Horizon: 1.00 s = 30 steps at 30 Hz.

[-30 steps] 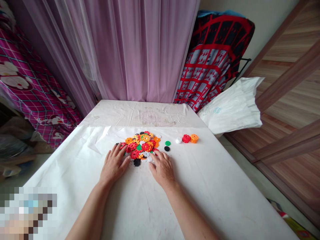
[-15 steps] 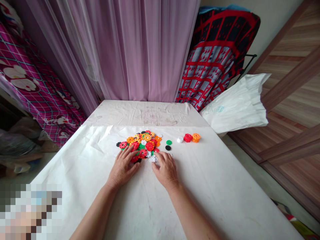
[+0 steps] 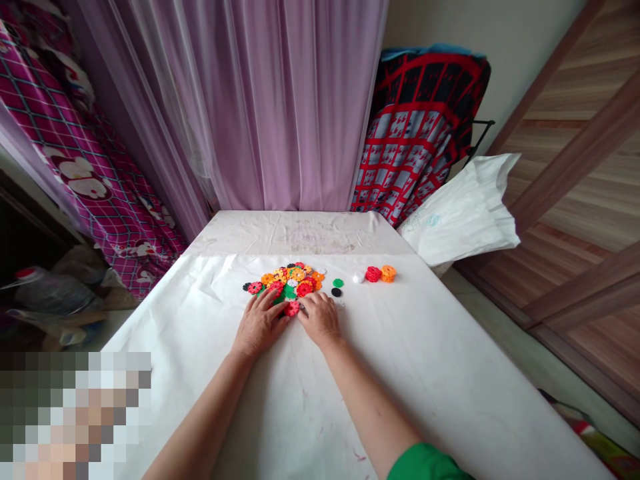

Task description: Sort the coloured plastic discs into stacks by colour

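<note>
A loose pile of flower-shaped discs [image 3: 295,275] in red, orange, green, white and black lies on the white-covered table [image 3: 400,373]. My left hand [image 3: 261,321] rests palm down on the pile's near left edge, its fingers spread. On the near right edge lies my right hand [image 3: 319,317], fingers apart over the discs, its thumb beside a red disc [image 3: 292,308]. Neither hand visibly grips anything; what is under the palms is hidden. Right of the pile are a green disc [image 3: 339,283] and a black disc [image 3: 337,292].
Further right stand a white group [image 3: 358,277], a red stack [image 3: 373,274] and an orange stack [image 3: 388,273]. A white bag [image 3: 463,210] leans at the table's right edge. Purple curtains [image 3: 290,107] hang behind the table's far edge.
My hands have moved closer together at the near edge of the pile, the right one covering white discs that showed before. The camera view has shifted, and a green sleeve now shows.
</note>
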Each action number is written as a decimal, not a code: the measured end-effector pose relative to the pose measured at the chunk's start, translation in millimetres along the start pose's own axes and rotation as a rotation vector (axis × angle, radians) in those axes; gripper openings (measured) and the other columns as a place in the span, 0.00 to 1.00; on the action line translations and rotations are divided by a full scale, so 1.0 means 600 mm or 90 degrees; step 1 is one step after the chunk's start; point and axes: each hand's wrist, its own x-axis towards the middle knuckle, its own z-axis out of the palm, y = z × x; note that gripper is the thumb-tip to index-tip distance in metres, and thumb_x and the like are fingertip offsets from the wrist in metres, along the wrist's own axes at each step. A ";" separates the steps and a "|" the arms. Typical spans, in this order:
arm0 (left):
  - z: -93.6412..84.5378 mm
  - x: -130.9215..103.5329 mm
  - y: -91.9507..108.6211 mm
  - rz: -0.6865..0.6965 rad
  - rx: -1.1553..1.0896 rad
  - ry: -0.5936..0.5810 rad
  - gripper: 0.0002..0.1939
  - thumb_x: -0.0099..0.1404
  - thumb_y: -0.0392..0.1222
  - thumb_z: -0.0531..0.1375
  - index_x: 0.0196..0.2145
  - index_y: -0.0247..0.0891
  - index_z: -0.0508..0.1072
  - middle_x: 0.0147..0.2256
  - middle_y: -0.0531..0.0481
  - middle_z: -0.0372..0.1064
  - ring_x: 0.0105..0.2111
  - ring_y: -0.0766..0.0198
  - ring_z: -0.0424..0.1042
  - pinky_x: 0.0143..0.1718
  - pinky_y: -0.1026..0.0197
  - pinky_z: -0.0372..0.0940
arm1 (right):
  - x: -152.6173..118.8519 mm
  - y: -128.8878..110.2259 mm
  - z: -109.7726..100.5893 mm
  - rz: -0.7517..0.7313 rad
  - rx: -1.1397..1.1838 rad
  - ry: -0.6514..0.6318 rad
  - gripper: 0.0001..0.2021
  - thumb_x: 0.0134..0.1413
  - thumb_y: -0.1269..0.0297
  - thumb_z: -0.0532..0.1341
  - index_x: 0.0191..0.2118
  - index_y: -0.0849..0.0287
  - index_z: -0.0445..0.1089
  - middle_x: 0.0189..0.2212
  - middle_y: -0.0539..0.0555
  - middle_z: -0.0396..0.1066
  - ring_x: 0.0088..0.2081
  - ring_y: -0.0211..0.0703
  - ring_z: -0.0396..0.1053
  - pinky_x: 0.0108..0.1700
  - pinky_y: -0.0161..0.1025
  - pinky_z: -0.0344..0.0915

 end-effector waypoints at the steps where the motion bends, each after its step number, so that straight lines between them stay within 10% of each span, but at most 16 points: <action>1: -0.001 0.000 0.001 0.005 0.003 0.006 0.19 0.66 0.54 0.56 0.49 0.48 0.78 0.60 0.43 0.67 0.61 0.47 0.63 0.61 0.41 0.57 | 0.000 0.000 0.001 0.004 0.005 0.008 0.09 0.55 0.66 0.62 0.43 0.53 0.75 0.40 0.54 0.75 0.44 0.48 0.67 0.45 0.43 0.60; 7: 0.006 -0.009 0.000 0.002 0.000 0.039 0.17 0.64 0.50 0.59 0.48 0.46 0.78 0.56 0.42 0.70 0.59 0.47 0.66 0.60 0.41 0.60 | -0.029 0.014 -0.001 0.087 0.052 0.122 0.13 0.50 0.68 0.63 0.44 0.57 0.71 0.39 0.54 0.76 0.43 0.47 0.68 0.47 0.41 0.61; 14: 0.016 -0.038 0.006 -0.025 -0.034 0.090 0.19 0.65 0.47 0.56 0.52 0.45 0.75 0.57 0.42 0.70 0.59 0.48 0.66 0.61 0.42 0.60 | -0.082 0.122 -0.027 0.232 0.026 0.241 0.11 0.49 0.66 0.61 0.40 0.57 0.68 0.37 0.55 0.76 0.38 0.47 0.70 0.42 0.41 0.63; 23: 0.003 -0.050 -0.010 -0.272 -0.219 0.184 0.18 0.65 0.47 0.53 0.48 0.43 0.76 0.54 0.45 0.73 0.52 0.55 0.73 0.53 0.52 0.68 | -0.048 0.133 -0.037 0.176 0.012 0.133 0.11 0.50 0.67 0.63 0.42 0.55 0.68 0.37 0.51 0.76 0.40 0.43 0.71 0.43 0.37 0.62; 30: -0.006 -0.051 -0.004 -0.280 -0.244 0.173 0.19 0.64 0.47 0.53 0.48 0.43 0.76 0.54 0.47 0.73 0.53 0.56 0.72 0.55 0.54 0.67 | -0.047 0.127 -0.042 0.166 -0.020 0.098 0.13 0.49 0.68 0.63 0.44 0.56 0.69 0.40 0.52 0.76 0.41 0.44 0.70 0.42 0.38 0.61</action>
